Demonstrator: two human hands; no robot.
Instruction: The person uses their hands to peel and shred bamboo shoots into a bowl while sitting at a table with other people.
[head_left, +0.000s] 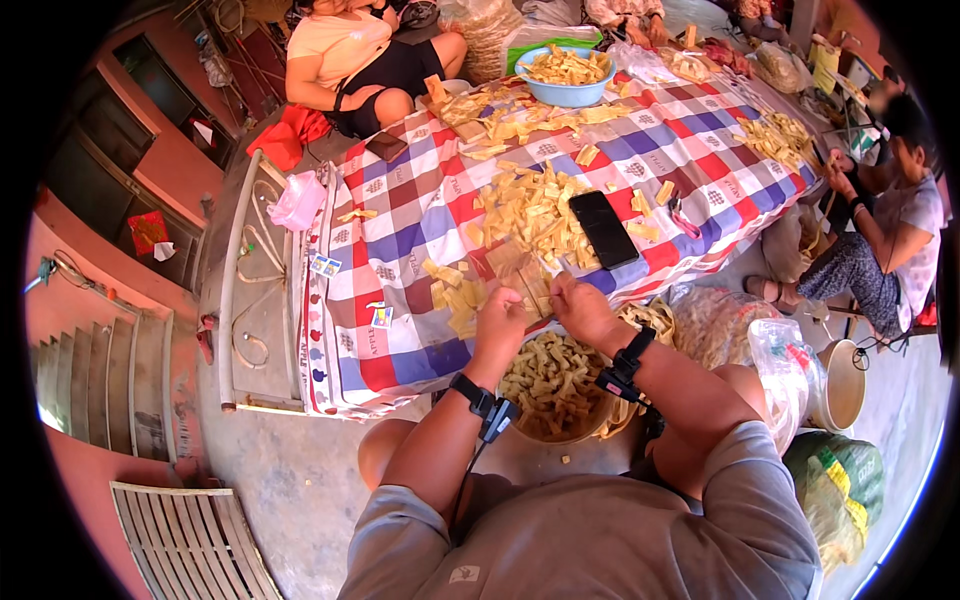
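Observation:
My left hand (500, 319) is at the near edge of the table, its fingers curled; what they may pinch is hidden. Beside it, my right hand (585, 306) has closed fingers, with a small whitish piece (552, 265) sticking out at their tips. Just beyond both hands lies a brown wooden board (511, 262). A heap of pale yellow strips (525, 206) spreads behind the board, and a smaller pile (459, 300) is left of my left hand. Below my wrists stands a round container full of short, curled pieces (555, 379). A black phone (604, 229) rests against the heap.
A checked tablecloth (420, 300) covers the table. Farther back are a blue basin (566, 91) of strips and a seated person (352, 60). Another person (892, 202) sits at the right. Scissors (684, 217), a pink plastic container (298, 199) and full plastic bags (720, 330) are nearby.

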